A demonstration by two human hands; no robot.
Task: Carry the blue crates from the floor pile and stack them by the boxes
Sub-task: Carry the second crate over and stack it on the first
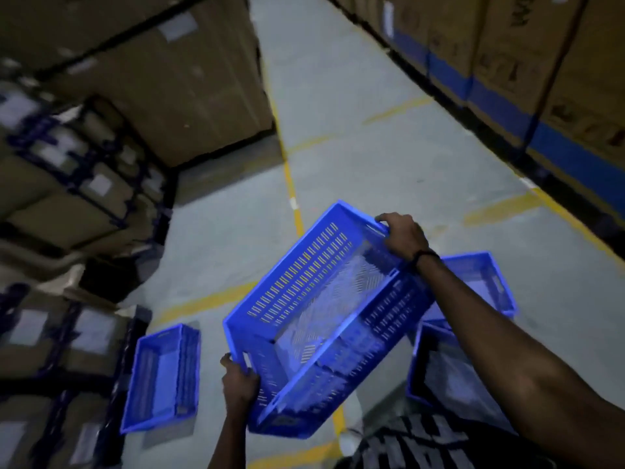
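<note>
Holding a tilted blue crate (324, 316) above the floor (389, 157), left hand (238, 384) with fingers curled round its near end, right hand (404, 236) gripping the far rim, another crate (162, 377) beside stacked boxes (67, 350), more crates (480, 289) piled at right

Dark wristband (424, 255) — black white-printed shirt (426, 441)

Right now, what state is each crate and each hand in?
Carried crate: lifted off the floor, tilted, empty.
Left hand: grip on the crate's near end.
Right hand: grip on its far end rim.
Crate by the boxes: on the floor, empty.
Pile crates: on the floor at right, partly hidden.
</note>
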